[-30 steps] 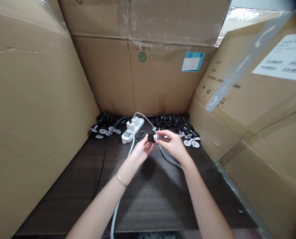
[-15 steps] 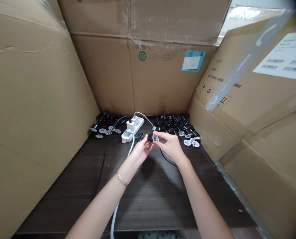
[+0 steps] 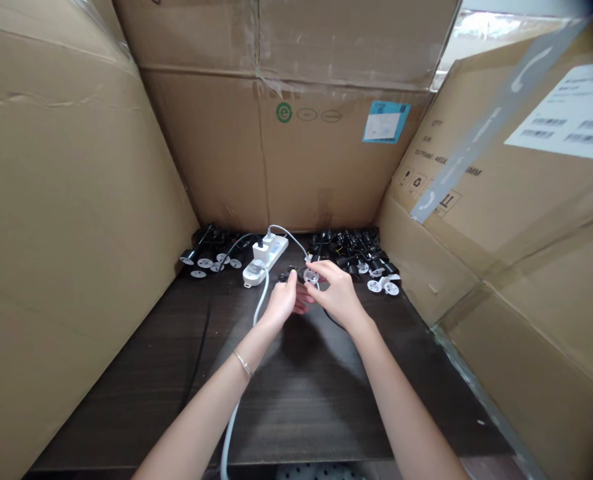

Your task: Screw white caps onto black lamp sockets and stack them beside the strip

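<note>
My right hand pinches a small black part with a white round disc face between thumb and fingertips, above the middle of the table. The disc faces me, and most of the body behind it is hidden. Close on its left is my left hand, its thumb raised apart from the stretched fingers. Those fingers reach under the part; whether they touch it I cannot tell. Small black pieces show just beyond the left thumb.
A white power strip with plugs and cables stands behind my hands. Black parts with white discs lie piled at left and right. Tall cardboard boxes wall in the dark table.
My left thumb and fingers have come away from the black body they pinched. The part has turned so its white disc faces me; my right hand still holds it.
</note>
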`<state>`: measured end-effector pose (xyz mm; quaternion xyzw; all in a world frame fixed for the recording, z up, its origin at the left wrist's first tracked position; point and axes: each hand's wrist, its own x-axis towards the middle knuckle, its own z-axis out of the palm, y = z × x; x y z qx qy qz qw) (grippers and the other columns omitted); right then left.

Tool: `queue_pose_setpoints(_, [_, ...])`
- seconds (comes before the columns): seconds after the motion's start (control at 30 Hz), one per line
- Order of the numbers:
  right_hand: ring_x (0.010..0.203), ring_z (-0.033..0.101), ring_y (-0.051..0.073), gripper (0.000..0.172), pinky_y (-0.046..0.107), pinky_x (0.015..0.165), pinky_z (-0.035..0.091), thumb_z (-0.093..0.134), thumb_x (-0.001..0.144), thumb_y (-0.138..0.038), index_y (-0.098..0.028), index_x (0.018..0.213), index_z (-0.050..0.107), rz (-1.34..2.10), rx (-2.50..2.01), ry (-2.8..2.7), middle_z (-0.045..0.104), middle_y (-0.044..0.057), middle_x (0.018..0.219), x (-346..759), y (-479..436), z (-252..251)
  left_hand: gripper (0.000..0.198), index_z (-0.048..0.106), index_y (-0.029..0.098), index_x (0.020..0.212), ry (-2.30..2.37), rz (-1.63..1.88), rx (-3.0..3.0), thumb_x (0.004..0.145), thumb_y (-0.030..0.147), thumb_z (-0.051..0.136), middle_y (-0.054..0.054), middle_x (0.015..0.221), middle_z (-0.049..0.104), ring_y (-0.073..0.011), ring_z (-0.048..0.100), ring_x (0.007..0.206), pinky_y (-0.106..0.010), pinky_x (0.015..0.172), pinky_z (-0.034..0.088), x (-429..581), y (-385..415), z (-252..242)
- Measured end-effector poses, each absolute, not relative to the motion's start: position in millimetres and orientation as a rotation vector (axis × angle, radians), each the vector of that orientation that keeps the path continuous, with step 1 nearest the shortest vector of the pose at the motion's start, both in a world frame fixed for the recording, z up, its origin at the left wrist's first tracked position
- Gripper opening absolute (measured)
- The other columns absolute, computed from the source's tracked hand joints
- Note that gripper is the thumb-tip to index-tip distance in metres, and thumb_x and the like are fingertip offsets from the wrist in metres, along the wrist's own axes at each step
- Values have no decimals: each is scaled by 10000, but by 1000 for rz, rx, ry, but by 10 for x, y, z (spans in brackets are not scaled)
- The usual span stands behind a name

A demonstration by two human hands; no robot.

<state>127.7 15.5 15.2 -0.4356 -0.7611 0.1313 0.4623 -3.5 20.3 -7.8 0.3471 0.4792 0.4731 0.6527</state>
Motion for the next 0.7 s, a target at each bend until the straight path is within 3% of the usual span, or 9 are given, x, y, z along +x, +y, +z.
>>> queue_pose_setpoints(0.13, [989, 534, 185, 368, 329, 860, 485, 555, 733, -145, -180, 1096, 599, 156, -1031, -1845, 575, 71, 1048, 1280, 126, 203, 353, 553, 173, 941, 1133, 1356, 1065, 817, 494, 473, -16, 678, 612, -93, 546, 493, -184, 480, 436, -19, 145, -33])
queue_pose_setpoints(0.27, [955, 522, 185, 524, 321, 781, 510, 538, 731, -127, -220, 1243, 473, 176, -992, -1830, 575, 60, 1057, 1261, 103, 221, 445, 424, 230, 1201, 936, 1359, 1288, 826, 465, 473, -72, 989, 615, -153, 610, 753, -245, 601, 509, 42, 105, 19])
queue_pose_setpoints(0.4, [933, 534, 168, 544, 306, 765, 522, 512, 752, -132, -246, 1276, 428, 295, -961, -1803, 561, 59, 1085, 1227, 88, 216, 394, 487, 181, 1107, 775, 1353, 1260, 774, 366, 586, -100, 1090, 575, -175, 595, 868, -260, 679, 516, 47, 124, 45])
queue_pose_setpoints(0.57, [1005, 528, 153, 564, 272, 788, 521, 533, 721, -113, -228, 1262, 420, 549, -860, -1722, 527, 65, 1148, 1218, 86, 220, 395, 531, 163, 1063, 814, 1425, 1241, 711, 295, 653, -61, 953, 593, -140, 577, 797, -234, 666, 504, 3, 147, 88])
queue_pose_setpoints(0.7, [1000, 530, 153, 486, 271, 794, 513, 551, 710, -127, -205, 1185, 482, 659, -863, -1632, 542, 67, 1137, 1237, 91, 228, 405, 558, 174, 1063, 814, 1399, 1174, 683, 265, 664, -46, 948, 605, -137, 580, 773, -229, 643, 499, -15, 141, 104])
